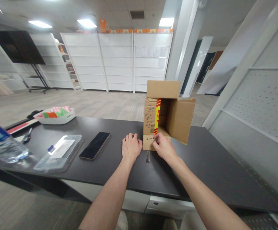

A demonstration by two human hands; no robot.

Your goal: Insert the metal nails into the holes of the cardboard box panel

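A cardboard box (149,127) stands on the dark table with its flaps folded out, its opening facing me. Many small grey screw heads or studs dot its front left panel, and a row of small dark holes runs along the lower flap. My right hand (165,147) is at this lower flap, thumb and fingers pinched together by the row of holes. Something small and dark shows at the fingertips, too small to name. Palm down on the table just left of the box lies my left hand (131,147), holding nothing. Two thin metal screws or nails (148,157) lie in front of the box.
Left of my hands lie a black phone (95,146) and a clear plastic case (59,153). Farther left are a water bottle (2,143) and a white tray (55,119) with coloured packets. A perforated white panel (263,105) rises along the table's right side.
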